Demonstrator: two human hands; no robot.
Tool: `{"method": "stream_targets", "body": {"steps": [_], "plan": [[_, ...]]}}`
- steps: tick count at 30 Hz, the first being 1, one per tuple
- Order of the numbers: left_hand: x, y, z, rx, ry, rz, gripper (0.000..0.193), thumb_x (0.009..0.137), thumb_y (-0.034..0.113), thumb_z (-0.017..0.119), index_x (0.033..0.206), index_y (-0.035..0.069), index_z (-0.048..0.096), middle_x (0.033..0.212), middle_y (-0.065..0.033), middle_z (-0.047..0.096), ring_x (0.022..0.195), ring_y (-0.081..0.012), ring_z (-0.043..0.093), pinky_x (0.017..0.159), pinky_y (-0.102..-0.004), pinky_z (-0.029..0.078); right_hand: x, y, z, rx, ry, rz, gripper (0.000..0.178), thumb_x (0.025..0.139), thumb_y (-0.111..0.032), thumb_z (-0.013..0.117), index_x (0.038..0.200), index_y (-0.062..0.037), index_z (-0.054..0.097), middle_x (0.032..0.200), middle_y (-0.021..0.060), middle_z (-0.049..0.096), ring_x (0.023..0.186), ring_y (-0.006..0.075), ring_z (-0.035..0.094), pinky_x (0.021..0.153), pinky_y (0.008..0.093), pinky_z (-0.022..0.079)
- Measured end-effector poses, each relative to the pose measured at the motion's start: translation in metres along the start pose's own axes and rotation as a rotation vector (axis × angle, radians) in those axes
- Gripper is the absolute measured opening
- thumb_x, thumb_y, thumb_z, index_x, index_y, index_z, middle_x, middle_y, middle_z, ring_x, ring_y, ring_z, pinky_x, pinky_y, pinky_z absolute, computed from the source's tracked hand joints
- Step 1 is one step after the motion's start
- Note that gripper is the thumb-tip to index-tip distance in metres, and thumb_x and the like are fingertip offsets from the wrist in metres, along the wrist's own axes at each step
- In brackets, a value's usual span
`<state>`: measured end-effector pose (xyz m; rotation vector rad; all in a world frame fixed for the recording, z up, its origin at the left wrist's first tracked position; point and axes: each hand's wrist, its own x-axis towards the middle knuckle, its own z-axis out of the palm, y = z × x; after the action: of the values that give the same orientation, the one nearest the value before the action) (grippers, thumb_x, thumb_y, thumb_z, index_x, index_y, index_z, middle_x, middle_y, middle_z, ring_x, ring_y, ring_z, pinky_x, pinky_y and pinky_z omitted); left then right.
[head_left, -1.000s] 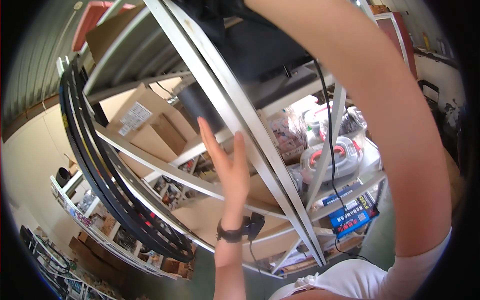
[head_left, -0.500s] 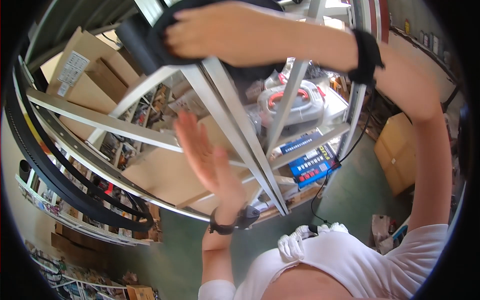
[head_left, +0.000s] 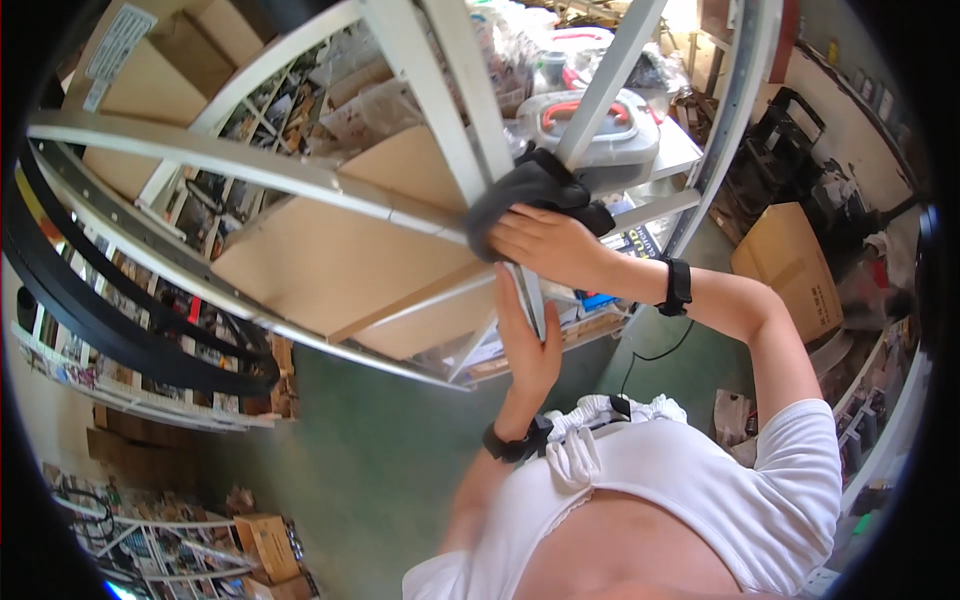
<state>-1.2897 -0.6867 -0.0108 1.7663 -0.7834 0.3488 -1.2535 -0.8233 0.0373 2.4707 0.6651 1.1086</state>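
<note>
My right hand (head_left: 555, 245) has its fingers over a thick, curved black bundle (head_left: 525, 195), soft or rubbery in look; its exact kind does not show. The bundle lies against the pale metal posts (head_left: 450, 100) of a shelf rack, where they meet a crossbar. Just below it, my left hand (head_left: 530, 350) points upward with stretched fingers and the thumb apart. A post's lower end (head_left: 530, 300) shows between that thumb and the fingers, whose tips are close under the bundle. Whether the left hand touches either cannot be made out. Both wrists carry black straps.
Large black belts (head_left: 130, 330) hang along the rack's left side. On the shelves are a cardboard sheet (head_left: 300, 250), a clear case with a red handle (head_left: 590, 125) and a carton (head_left: 150, 75). Another carton (head_left: 790, 270) stands on the floor at right.
My right hand has come down and nearer with the black bundle, from the top of the view to the posts' lower part. The left hand has moved rightward, to beneath it.
</note>
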Motion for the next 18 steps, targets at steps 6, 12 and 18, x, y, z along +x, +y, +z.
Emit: {"method": "stream_targets", "body": {"steps": [6,12,18], "plan": [[-0.014,-0.013,0.013,-0.060,0.029,-0.034,0.055,0.080,0.003,0.048,0.129,-0.005,0.024,0.126,-0.0241,0.035,0.116,-0.0377,0.036,0.097,-0.0374,0.028,-0.033,-0.012,-0.013,0.258,0.071,0.167,0.032,0.067,-0.015,0.053,0.098,-0.0097,0.059,0.103,0.0022,0.056,0.101,0.0168,0.049,0.084,0.0294,0.037],[-0.031,-0.030,0.014,-0.283,-0.115,-0.135,0.053,0.079,0.014,0.049,0.125,-0.005,0.031,0.125,-0.0236,0.038,0.114,-0.0347,0.040,0.096,-0.0376,0.029,-0.038,-0.053,-0.048,0.597,0.268,0.300,0.021,0.057,-0.012,0.056,0.077,-0.0037,0.055,0.084,0.0073,0.056,0.083,0.0250,0.053,0.076,0.0369,0.041],[-0.033,-0.034,0.021,-0.327,-0.257,-0.114,0.057,0.074,0.019,0.054,0.123,-0.002,0.035,0.124,-0.0220,0.039,0.114,-0.0360,0.039,0.095,-0.0400,0.030,-0.059,-0.069,-0.067,0.695,0.387,0.370,0.021,0.057,-0.007,0.060,0.077,-0.0007,0.060,0.087,0.0115,0.059,0.078,0.0280,0.057,0.072,0.0405,0.045]]}}
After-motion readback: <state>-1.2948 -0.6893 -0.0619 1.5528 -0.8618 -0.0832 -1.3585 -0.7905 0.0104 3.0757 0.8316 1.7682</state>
